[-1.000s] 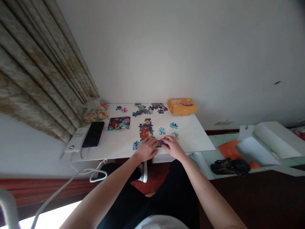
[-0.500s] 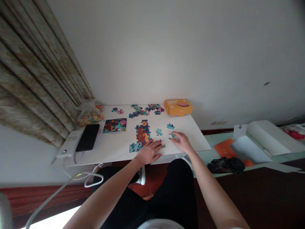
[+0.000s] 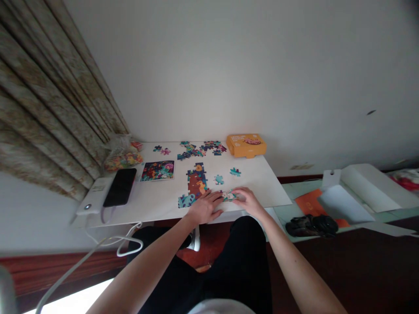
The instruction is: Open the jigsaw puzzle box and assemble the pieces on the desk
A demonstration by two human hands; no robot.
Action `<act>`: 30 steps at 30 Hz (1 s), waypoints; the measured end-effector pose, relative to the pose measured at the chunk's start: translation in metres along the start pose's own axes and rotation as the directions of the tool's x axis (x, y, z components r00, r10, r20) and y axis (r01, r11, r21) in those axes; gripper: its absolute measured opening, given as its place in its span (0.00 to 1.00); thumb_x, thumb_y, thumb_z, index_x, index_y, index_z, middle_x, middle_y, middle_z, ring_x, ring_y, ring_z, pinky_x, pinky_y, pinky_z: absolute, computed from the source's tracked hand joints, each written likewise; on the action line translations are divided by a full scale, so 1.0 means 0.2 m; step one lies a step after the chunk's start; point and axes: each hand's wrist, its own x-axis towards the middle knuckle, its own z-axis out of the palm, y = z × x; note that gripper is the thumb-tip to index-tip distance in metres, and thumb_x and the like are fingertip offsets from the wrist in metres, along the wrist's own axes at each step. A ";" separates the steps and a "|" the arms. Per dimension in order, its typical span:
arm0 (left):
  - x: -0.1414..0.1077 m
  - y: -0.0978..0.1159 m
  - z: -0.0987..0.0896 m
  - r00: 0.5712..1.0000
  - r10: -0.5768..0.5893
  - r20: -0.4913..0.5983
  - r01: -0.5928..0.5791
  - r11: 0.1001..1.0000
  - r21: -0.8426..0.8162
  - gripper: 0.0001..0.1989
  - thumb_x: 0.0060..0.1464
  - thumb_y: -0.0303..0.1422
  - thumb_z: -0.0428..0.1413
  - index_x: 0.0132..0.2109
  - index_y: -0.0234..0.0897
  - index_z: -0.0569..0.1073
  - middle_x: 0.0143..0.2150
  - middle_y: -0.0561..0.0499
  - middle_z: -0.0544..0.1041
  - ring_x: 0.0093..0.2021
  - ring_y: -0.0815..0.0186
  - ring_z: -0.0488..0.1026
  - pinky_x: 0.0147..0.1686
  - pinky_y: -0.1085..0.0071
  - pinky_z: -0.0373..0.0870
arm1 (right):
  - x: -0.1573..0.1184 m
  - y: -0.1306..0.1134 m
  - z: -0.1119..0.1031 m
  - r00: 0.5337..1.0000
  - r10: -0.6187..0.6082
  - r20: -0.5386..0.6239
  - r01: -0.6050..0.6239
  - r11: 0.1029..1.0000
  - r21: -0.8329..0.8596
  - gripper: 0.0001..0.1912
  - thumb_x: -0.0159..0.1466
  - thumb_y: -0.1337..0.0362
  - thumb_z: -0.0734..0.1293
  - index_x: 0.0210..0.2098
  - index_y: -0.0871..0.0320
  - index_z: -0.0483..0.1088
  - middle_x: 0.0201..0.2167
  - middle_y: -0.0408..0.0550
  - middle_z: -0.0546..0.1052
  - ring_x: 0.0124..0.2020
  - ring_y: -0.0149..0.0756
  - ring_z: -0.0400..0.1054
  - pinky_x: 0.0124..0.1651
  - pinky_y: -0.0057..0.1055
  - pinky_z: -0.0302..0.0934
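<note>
My right hand (image 3: pixel 248 201) pinches a small jigsaw piece (image 3: pixel 229 196) at the near edge of the white tabletop (image 3: pixel 258 187). My left hand (image 3: pixel 205 207) lies flat on the table, holding nothing, just left of that piece. Beyond it is a partly joined jigsaw section (image 3: pixel 197 182) in brown and teal. Two loose teal pieces (image 3: pixel 219 179) lie farther out, and a heap of loose pieces (image 3: pixel 199 149) lies along the far side. A printed picture card (image 3: pixel 157 170) lies to the left.
An orange box (image 3: pixel 245 145) stands at the table's far edge. A black phone (image 3: pixel 120 187) rests on a white power bank (image 3: pixel 94 196) at left, near a plastic bag (image 3: pixel 122 158) of colourful items. A white cable (image 3: pixel 127 244) hangs below the table.
My right hand has moved left and nearer to me, carrying a teal piece from its earlier spot toward my left hand. My left hand has barely moved.
</note>
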 end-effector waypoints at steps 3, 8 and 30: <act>0.00 0.00 0.00 1.000 -0.008 0.004 0.008 1.000 -0.005 0.23 0.66 0.40 0.54 0.65 0.40 0.70 0.67 0.42 0.71 0.68 0.55 0.67 0.71 0.50 0.58 | 0.00 -0.01 0.01 1.000 -0.002 0.019 0.003 0.999 -0.054 0.12 0.63 0.63 0.73 0.47 0.49 0.79 0.47 0.49 0.81 0.51 0.46 0.73 0.58 0.47 0.65; 0.00 0.00 0.00 1.000 -0.010 0.010 0.010 1.000 -0.005 0.23 0.66 0.40 0.55 0.65 0.39 0.70 0.67 0.41 0.71 0.68 0.54 0.67 0.71 0.50 0.58 | -0.01 -0.03 0.02 0.998 -0.027 0.060 0.039 0.976 -0.215 0.14 0.66 0.64 0.70 0.49 0.45 0.80 0.49 0.49 0.79 0.53 0.47 0.71 0.58 0.48 0.64; 0.26 -0.18 -0.06 0.939 -0.343 -0.040 0.340 0.938 -0.065 0.18 0.66 0.29 0.54 0.60 0.38 0.74 0.64 0.42 0.74 0.64 0.60 0.71 0.65 0.62 0.66 | 0.04 0.01 0.09 0.935 0.225 -0.275 -0.192 0.971 0.142 0.16 0.68 0.50 0.66 0.40 0.54 0.78 0.41 0.52 0.81 0.41 0.43 0.75 0.48 0.40 0.69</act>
